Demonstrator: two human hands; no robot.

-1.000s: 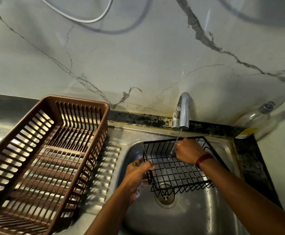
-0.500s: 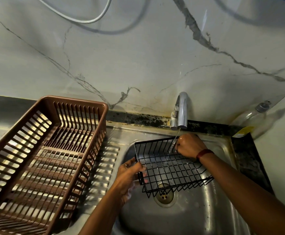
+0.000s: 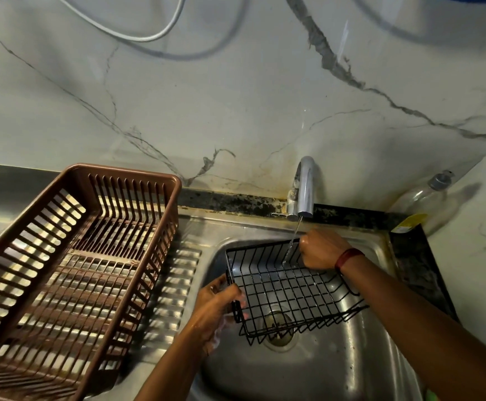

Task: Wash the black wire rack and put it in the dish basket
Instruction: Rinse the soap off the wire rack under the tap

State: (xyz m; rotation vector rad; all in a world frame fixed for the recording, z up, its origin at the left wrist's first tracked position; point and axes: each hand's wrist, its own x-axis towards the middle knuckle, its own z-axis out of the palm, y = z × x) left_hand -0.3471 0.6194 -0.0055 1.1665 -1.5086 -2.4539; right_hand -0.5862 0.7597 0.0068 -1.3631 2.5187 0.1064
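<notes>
The black wire rack (image 3: 288, 287) is held tilted over the sink (image 3: 351, 366), above the drain (image 3: 279, 334), and its far wall catches a thin stream of water (image 3: 292, 241) from the faucet (image 3: 305, 186) at twelve o'clock. The left hand (image 3: 218, 302) grips the rack's side wall at nine o'clock, with the fingers (image 3: 237, 306) curled round the wire. The right hand (image 3: 321, 250) grips the far rim at about one o'clock, fist closed on the wire just beside the falling water. A red band (image 3: 347, 257) sits on that wrist. What look like suds cling to the left wrist, so I judge this to be the rinse after soaping, though I cannot tell how much of the rack the water has already reached. The stream strikes only one spot, so the near wall and the floor of the rack probably need turning under it. The brown dish basket (image 3: 126, 170) stands on the steel tabletop (image 3: 178, 273) at nine o'clock from the sink, well apart from the rack, and nothing shows inside it. Shaking the rack off and setting it in the basket are not yet done. A clear bottle (image 3: 421, 198) stands in the corner at two o'clock.
</notes>
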